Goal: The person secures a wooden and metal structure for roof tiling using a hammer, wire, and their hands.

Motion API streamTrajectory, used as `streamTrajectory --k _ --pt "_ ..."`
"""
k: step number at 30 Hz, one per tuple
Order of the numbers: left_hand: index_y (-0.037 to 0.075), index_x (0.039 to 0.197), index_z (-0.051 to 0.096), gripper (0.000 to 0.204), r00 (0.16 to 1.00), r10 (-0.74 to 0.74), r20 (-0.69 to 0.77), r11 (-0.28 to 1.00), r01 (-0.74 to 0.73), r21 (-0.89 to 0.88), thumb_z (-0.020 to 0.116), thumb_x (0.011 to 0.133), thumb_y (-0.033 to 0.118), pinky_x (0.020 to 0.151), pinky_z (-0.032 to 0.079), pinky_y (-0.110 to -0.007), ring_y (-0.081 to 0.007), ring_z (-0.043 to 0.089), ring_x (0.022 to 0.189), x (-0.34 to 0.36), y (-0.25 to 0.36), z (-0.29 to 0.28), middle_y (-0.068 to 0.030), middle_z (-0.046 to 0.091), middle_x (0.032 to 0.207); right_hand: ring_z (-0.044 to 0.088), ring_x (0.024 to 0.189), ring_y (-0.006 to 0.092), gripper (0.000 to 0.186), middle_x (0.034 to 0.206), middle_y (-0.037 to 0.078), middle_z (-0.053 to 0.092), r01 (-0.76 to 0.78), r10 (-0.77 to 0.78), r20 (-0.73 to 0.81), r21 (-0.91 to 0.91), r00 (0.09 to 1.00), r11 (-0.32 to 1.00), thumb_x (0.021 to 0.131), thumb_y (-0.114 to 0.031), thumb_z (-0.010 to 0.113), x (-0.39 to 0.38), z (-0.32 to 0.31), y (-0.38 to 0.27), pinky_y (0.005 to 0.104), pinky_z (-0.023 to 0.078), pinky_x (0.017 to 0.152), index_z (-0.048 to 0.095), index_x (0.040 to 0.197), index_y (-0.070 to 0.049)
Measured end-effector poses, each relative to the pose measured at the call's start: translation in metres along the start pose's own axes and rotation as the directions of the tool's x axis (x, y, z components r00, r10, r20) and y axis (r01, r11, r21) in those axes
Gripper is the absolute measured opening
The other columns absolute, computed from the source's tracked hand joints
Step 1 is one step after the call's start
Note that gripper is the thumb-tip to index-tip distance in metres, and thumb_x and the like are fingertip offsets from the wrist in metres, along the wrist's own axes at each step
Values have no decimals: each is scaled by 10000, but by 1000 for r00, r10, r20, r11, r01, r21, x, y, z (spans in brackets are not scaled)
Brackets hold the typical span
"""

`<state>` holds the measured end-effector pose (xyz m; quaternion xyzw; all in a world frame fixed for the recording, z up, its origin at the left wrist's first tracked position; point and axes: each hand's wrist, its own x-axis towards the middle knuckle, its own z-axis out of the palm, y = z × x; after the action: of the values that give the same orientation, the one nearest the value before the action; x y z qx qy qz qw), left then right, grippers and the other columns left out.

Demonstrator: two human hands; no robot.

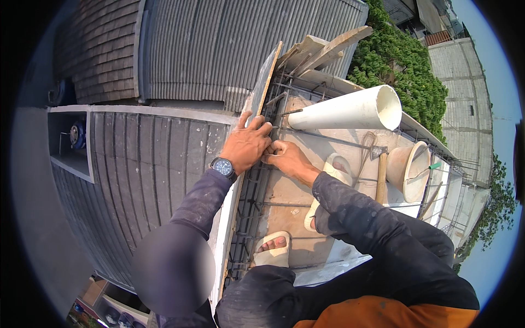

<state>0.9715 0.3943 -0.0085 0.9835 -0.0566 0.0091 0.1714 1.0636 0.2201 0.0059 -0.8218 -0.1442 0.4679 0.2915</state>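
Observation:
My left hand (249,141), with a dark watch on its wrist, bends over the top edge of an upright board (269,74). Its fingers curl down at the edge, and the thumb side meets my right hand (291,160). The right fingers are pinched together just inside the board, over a steel rebar cage (246,218). Whatever lies between the fingertips is hidden or too small to make out. A large white pipe (342,111) lies just beyond my right hand. Looped wire (365,158) and a hatchet-like hammer with a wooden handle (381,177) lie to the right.
A pale, dirty bucket (402,172) stands tilted at the right, with a green-handled tool (433,165) at its rim. Broken planks (328,52) stick up at the far end. Rebars cross the surface around my sandalled feet (273,249). Lower corrugated roofs (158,158) lie beyond the board.

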Motion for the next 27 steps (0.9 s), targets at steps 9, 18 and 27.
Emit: streamTrajectory --k 9,18,27 --pt "142 1029 812 228 996 5 -92 999 -1 39 630 1002 276 1335 220 -544 -208 503 1396 -12 -1 15 -7 640 1288 730 721 218 141 939 132 742 244 -194 -377 91 906 965 1015 -139 704 -8 38 12 377 574 609 725 1033 0" --pt "140 1015 813 202 979 3 -205 999 -11 -37 625 967 199 1305 253 -548 -210 543 1325 -8 1 25 -14 646 1184 607 654 90 235 856 42 668 -29 75 -122 348 990 937 1044 -194 635 7 15 -1 274 471 449 623 1200 -19" --pt "131 1000 805 208 987 -72 -141 997 74 9 617 997 218 1310 231 -559 -207 543 1330 -1 10 23 -10 670 1176 749 916 369 191 961 156 773 361 -616 -207 -653 760 666 1011 -256 704 2 -6 -1 480 565 804 709 1052 -69"
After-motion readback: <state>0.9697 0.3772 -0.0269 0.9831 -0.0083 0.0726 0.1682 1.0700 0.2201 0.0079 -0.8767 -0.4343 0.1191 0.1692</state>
